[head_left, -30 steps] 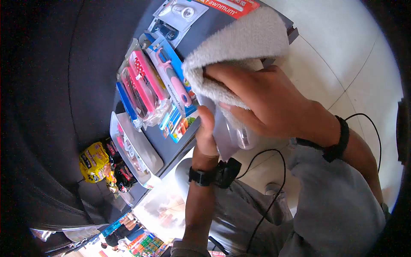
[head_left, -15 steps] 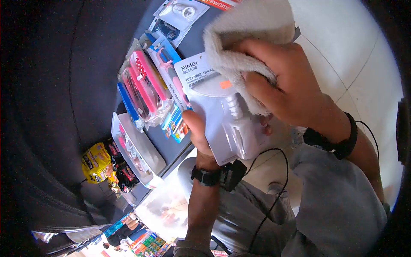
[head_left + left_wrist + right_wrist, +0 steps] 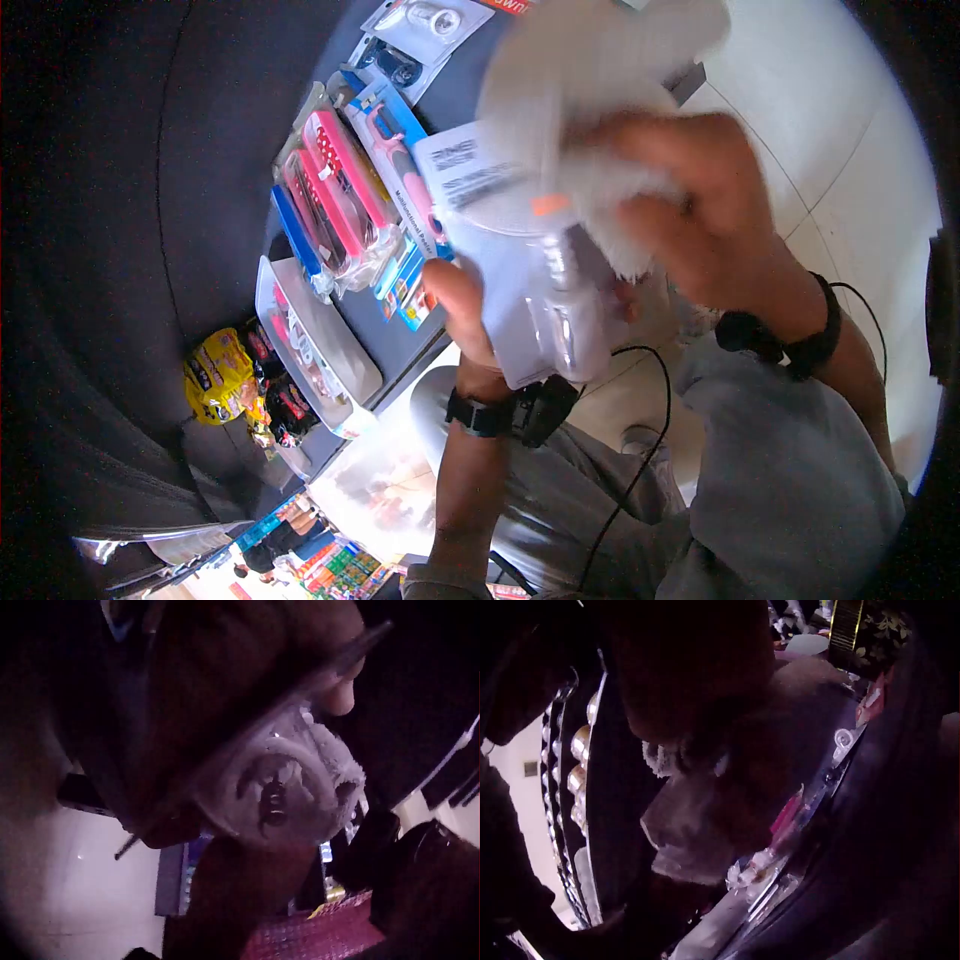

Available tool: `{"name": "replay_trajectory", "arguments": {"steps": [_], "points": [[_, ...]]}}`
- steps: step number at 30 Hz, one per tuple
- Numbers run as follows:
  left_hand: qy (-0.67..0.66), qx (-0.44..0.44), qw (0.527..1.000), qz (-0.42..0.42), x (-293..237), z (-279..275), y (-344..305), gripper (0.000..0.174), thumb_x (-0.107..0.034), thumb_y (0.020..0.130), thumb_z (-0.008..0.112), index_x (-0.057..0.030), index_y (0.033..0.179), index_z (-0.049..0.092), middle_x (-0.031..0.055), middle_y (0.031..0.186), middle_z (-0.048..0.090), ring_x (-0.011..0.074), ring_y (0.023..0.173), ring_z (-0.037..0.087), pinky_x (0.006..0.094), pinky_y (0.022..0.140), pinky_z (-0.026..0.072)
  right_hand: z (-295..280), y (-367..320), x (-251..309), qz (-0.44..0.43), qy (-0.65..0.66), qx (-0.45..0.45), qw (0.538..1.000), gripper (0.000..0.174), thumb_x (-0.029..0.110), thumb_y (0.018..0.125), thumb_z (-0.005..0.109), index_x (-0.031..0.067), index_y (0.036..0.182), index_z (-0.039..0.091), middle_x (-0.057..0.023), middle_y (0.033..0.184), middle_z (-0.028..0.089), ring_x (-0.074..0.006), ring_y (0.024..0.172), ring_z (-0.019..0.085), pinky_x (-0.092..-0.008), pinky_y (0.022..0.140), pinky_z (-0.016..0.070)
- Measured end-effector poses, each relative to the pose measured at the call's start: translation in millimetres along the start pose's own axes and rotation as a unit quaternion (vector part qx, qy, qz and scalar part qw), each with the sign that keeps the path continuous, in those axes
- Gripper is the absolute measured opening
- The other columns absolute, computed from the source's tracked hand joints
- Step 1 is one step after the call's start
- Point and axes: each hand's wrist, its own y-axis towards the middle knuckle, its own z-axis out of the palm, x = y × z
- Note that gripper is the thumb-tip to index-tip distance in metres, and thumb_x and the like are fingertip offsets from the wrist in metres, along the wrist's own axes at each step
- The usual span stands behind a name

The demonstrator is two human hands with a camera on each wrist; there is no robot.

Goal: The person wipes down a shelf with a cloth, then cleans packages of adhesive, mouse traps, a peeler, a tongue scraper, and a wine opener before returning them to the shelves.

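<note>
A blister-packed wine opener (image 3: pixel 500 270) on a white card with an orange sticker is held tilted over the table's edge. My left hand (image 3: pixel 465 315) grips its lower left side, thumb on the front, other fingers behind it. In my right hand (image 3: pixel 700 210), pinched between curled fingers and thumb, a light grey fluffy cloth (image 3: pixel 600 60) lies against the card's upper right part; both are blurred. The left wrist view shows the clear plastic blister (image 3: pixel 277 795) from close by. Dark shadow covers much of the right wrist view, where the package (image 3: pixel 697 825) shows dimly.
On the dark table (image 3: pixel 375 345) lie a pink peeler pack (image 3: pixel 400 170), pink and blue packaged items (image 3: pixel 335 190) and other blister packs (image 3: pixel 425 25). A white bin (image 3: pixel 320 350) stands at the near left, with yellow packets (image 3: pixel 220 375) beyond. A black cable (image 3: pixel 665 400) hangs at the right.
The cloth and my right hand have moved right, uncovering the card's front, which was mostly hidden a second ago. The package has come into fuller view in my left hand, slightly lower.
</note>
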Motion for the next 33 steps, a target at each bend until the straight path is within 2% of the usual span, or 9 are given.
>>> {"name": "replay_trajectory", "arguments": {"steps": [2,5,9,10,13,16,20,24,33], "points": [[0.023,0.008,1.0,0.0,6,0,1,0.094,-0.078,0.075,0.039,-0.0055,0.135,0.036,0.0114,0.129,0.049,0.0256,0.11,0.052,0.0403,0.092,0.0453,9,7,2,0.054,0.091,-0.11,0.988,0.034,0.01,0.07,0.058,0.0002,0.103,0.06,-0.0153,0.085,0.065,-0.0315,0.073,0.064,-0.0393,0.067,0.0518],[0.086,-0.057,0.995,0.014,6,-17,-5,0.095,-0.076,0.074,0.041,-0.0046,0.136,0.032,0.0114,0.13,0.046,0.0238,0.111,0.051,0.0391,0.093,0.0437,20,5,14,-0.053,-0.066,-0.033,0.996,0.039,0.007,0.067,0.057,-0.0002,0.106,0.06,-0.0148,0.087,0.065,-0.0317,0.076,0.064,-0.0392,0.066,0.0518],[0.079,-0.063,0.995,0.011,-15,-15,-7,0.085,-0.067,0.079,0.042,-0.0041,0.135,0.033,0.0116,0.13,0.047,0.024,0.112,0.05,0.0393,0.094,0.0429,29,-2,11,-0.131,-0.047,-0.01,0.99,0.03,0.005,0.064,0.058,0.0079,0.094,0.063,-0.0091,0.079,0.062,-0.0272,0.066,0.061,-0.036,0.058,0.051],[0.081,-0.057,0.995,0.007,-16,-15,-6,0.083,-0.065,0.08,0.042,-0.004,0.135,0.033,0.0117,0.13,0.047,0.0241,0.113,0.05,0.0394,0.094,0.0426,24,-4,8,-0.136,-0.056,0.009,0.989,0.024,0.004,0.063,0.058,0.0096,0.085,0.064,-0.0072,0.078,0.061,-0.0254,0.061,0.059,-0.0352,0.054,0.0484],[0.114,-0.036,0.993,-0.007,-13,-17,-3,0.075,-0.058,0.083,0.043,-0.0036,0.135,0.034,0.0119,0.13,0.047,0.0242,0.113,0.05,0.0395,0.095,0.042,10,-3,2,-0.138,-0.015,-0.022,0.99,0.02,0.006,0.06,0.058,0.0092,0.079,0.064,-0.0068,0.075,0.058,-0.0259,0.06,0.058,-0.0339,0.052,0.046],[0.186,0.0,0.982,-0.025,-6,-25,-4,0.068,-0.051,0.087,0.043,-0.0032,0.134,0.035,0.0121,0.13,0.047,0.0244,0.114,0.049,0.0396,0.096,0.0413,-12,0,7,-0.08,-0.033,-0.032,0.996,0.018,0.008,0.056,0.06,0.008,0.074,0.064,-0.0081,0.08,0.053,-0.0266,0.064,0.057,-0.0341,0.054,0.0449],[0.27,-0.001,0.962,-0.024,3,-32,-8,0.059,-0.042,0.091,0.044,-0.0027,0.134,0.036,0.0124,0.129,0.047,0.0246,0.115,0.049,0.0398,0.097,0.0404,14,4,7,-0.104,-0.063,-0.068,0.99,0.032,0.011,0.055,0.061,0.0069,0.086,0.065,-0.0089,0.09,0.048,-0.0264,0.071,0.056,-0.0355,0.058,0.0452],[0.318,-0.121,0.938,-0.062,9,-32,-17,0.057,-0.041,0.093,0.041,-0.0005,0.133,0.035,0.0123,0.125,0.05,0.024,0.111,0.052,0.0373,0.095,0.0421,23,6,11,-0.056,-0.139,-0.057,0.987,0.042,0.01,0.058,0.063,0.0067,0.1,0.062,-0.0086,0.094,0.049,-0.0256,0.075,0.058,-0.0362,0.06,0.0468],[0.154,-0.076,0.985,-0.01,-13,-18,15,0.061,-0.045,0.092,0.039,-0.001,0.134,0.034,0.0127,0.126,0.049,0.025,0.111,0.052,0.0382,0.094,0.0425,33,-10,16,-0.011,-0.144,0.04,0.989,0.044,0.008,0.062,0.065,0.0047,0.105,0.058,-0.0072,0.092,0.049,-0.0258,0.07,0.058,-0.0362,0.061,0.0482]]}}
